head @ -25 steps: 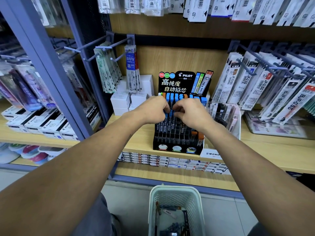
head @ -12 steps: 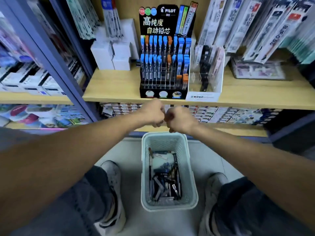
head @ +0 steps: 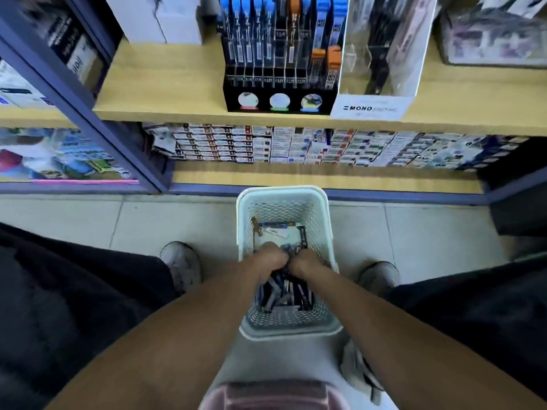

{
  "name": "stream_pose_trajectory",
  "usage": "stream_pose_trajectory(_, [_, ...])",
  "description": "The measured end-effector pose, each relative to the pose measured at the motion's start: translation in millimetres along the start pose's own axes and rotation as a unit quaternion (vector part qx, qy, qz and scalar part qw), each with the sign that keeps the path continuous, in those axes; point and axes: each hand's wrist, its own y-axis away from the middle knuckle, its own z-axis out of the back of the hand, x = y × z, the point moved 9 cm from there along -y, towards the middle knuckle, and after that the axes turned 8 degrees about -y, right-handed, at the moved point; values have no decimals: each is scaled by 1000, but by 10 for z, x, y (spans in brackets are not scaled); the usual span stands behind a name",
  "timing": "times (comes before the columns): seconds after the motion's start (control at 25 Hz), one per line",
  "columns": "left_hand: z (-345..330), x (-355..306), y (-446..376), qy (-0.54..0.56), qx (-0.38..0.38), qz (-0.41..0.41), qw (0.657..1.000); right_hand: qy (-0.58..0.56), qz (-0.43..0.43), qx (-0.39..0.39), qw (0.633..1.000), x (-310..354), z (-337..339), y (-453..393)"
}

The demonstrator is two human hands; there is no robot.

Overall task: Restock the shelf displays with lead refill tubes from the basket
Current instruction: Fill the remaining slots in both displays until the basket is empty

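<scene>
A pale mesh basket stands on the floor between my feet, with several dark lead refill tubes lying in its bottom. My left hand and my right hand are both down inside it, knuckles up and side by side. Their fingertips are buried among the tubes, so any hold is hidden. On the wooden shelf above stands the black tiered display, its slots filled with blue-capped and orange-capped tubes.
A clear MONO display stands right of the black one, and white boxes stand to its left. Small boxed stock lines the lower shelf. My shoes flank the basket on the tiled floor. A blue upright divides the shelving.
Both hands left the display, dropped past the shelf edge as fists, and are now inside the basket. My view tilted down from the shelf to the floor.
</scene>
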Motion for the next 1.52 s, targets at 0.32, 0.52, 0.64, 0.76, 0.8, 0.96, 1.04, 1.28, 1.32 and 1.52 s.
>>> stream_pose_trajectory(0.32, [-184, 151, -282, -19, -23, 34, 999, -134, -27, -13, 991, -229, -228, -233])
stream_pose_trajectory(0.52, [-278, 283, -297, -12, -5, 43, 999, -141, -45, 13, 989, -279, -286, -207])
stream_pose_trajectory(0.64, [-311, 327, -270, -37, 23, 52, 998, -173, -103, 35, 979, -371, -337, -236])
stream_pose_trajectory(0.76, [-384, 326, -302, -40, 47, 48, 997, -217, -133, 55, 966, -333, -331, -175])
stream_pose_trajectory(0.8, [-396, 317, -319, -37, 46, 43, 997, -224, -137, 57, 963, -320, -317, -167])
stream_pose_trajectory(0.96, [-425, 295, -341, -16, 23, 24, 999, -234, -140, 61, 960, -298, -295, -178])
stream_pose_trajectory(1.04, [-430, 284, -328, -4, 16, 16, 1000, -241, -137, 51, 960, -300, -307, -223])
stream_pose_trajectory(1.28, [-533, 448, -340, 63, 28, 54, 996, -260, -188, 101, 942, -337, -439, -100])
stream_pose_trajectory(1.32, [-565, 471, -335, 68, 30, 58, 996, -275, -191, 107, 936, -353, -473, -88])
stream_pose_trajectory(1.52, [-718, 514, -402, 134, 28, 62, 989, -344, -174, 101, 917, -359, -513, -153])
